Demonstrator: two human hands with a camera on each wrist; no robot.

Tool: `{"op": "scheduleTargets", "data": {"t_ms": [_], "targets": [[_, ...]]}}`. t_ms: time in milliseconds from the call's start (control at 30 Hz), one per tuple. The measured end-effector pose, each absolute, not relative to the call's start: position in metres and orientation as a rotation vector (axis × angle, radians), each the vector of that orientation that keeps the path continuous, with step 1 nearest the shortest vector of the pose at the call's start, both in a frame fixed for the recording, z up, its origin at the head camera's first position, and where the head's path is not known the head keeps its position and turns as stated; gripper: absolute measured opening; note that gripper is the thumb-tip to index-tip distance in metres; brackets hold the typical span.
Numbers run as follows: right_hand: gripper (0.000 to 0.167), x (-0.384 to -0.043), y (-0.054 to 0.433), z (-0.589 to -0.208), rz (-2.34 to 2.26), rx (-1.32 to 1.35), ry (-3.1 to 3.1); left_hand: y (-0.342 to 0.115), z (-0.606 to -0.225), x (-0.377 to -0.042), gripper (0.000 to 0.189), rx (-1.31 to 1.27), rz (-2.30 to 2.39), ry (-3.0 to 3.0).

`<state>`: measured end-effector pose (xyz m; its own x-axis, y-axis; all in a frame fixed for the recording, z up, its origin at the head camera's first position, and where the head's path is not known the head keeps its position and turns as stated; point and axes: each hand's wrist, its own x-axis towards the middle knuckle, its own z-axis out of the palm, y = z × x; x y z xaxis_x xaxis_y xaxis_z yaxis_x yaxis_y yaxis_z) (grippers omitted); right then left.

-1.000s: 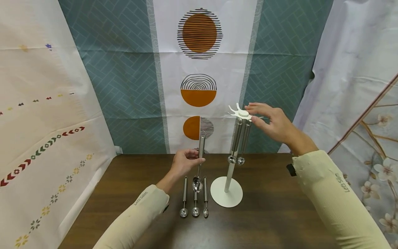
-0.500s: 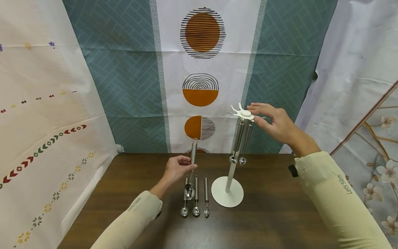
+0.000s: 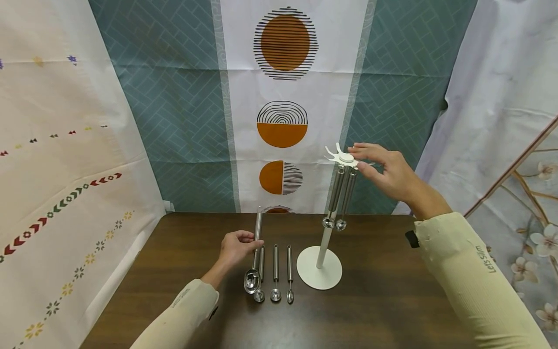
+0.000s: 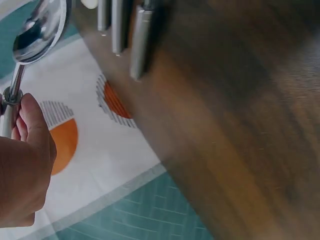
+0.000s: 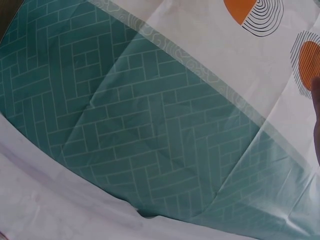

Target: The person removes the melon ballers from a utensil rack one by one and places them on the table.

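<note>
In the head view, my left hand (image 3: 237, 249) grips a large metal scoop (image 3: 258, 228) by its handle, upright with its oval bowl downward. The scoop's bowl (image 4: 42, 35) shows shiny in the left wrist view. It overlaps the leftmost of several smaller metal scoops on the table: one at left (image 3: 259, 294), one in the middle (image 3: 275, 271), one at right (image 3: 289, 271). My right hand (image 3: 383, 167), fingers fairly straight, is at the hooked top of a white stand (image 3: 319, 278). Metal utensils (image 3: 335, 194) hang from its hooks.
The stand's round base rests on a brown wooden table (image 3: 370, 291). A patterned cloth (image 3: 287, 92) hangs behind the table, with a light curtain (image 3: 56, 194) at left and a floral curtain (image 3: 505, 145) at right.
My left hand has moved left and down with the large scoop, from over the middle smaller scoop to beside the leftmost one. My right hand stays at the stand's top.
</note>
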<state>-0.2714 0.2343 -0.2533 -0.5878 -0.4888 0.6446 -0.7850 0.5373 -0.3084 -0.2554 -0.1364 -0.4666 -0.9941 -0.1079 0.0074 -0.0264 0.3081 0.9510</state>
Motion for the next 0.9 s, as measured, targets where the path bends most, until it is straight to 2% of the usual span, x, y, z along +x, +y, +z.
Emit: {"op": "scheduleTargets", "data": {"t_ms": [900], "targets": [[0.034,-0.271,0.235,-0.254,0.807,1.034,-2.291,-0.159,-0.524,-0.241,0.026,0.305,-1.657,-2.569]]}}
